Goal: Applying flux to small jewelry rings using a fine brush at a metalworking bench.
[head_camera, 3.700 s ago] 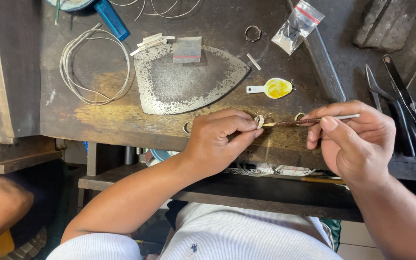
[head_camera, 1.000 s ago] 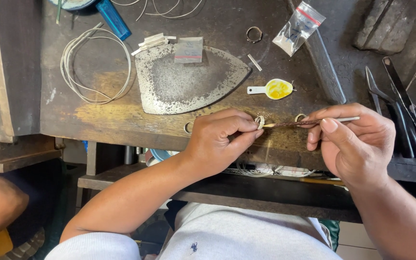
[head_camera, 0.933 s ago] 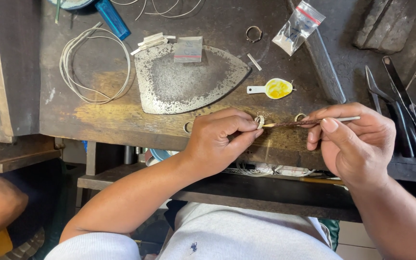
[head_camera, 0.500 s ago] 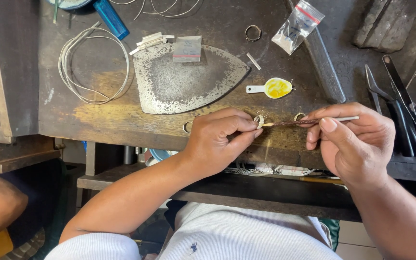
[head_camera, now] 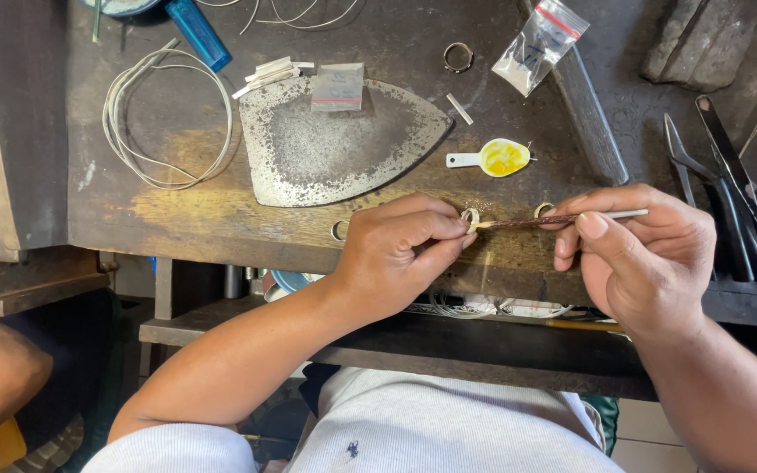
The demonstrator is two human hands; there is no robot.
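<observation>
seen from above, a person in a pale grey shirt works at the front edge of a dark, scuffed wooden workbench (head_camera: 177,219). the left hand (head_camera: 396,258) is curled, its thumb and fingertips pinching a small pale metal ring (head_camera: 470,216) just above the bench edge. the right hand (head_camera: 641,258) pinches a thin stick-like tool with a dark brown shaft and a whitish end (head_camera: 554,219), holding it level; its tip touches the ring held by the left hand. both hands are closed around what they hold and sit close together, the tool bridging the gap between them.

beyond the hands lies a flat, worn grey metal plate shaped like an iron's sole (head_camera: 335,144), with a small clear packet (head_camera: 336,86) resting on its far edge. to the right of the plate is a small white spoon holding something yellow (head_camera: 494,158). a coil of pale wire (head_camera: 164,123) lies to the left of the plate. a small metal ring (head_camera: 458,57) and a clear plastic bag (head_camera: 541,44) sit at the far side of the bench. dark pliers and cutters (head_camera: 729,193) lie at the right, just beside the right hand. a blue handle (head_camera: 196,33) shows at the top left.
</observation>
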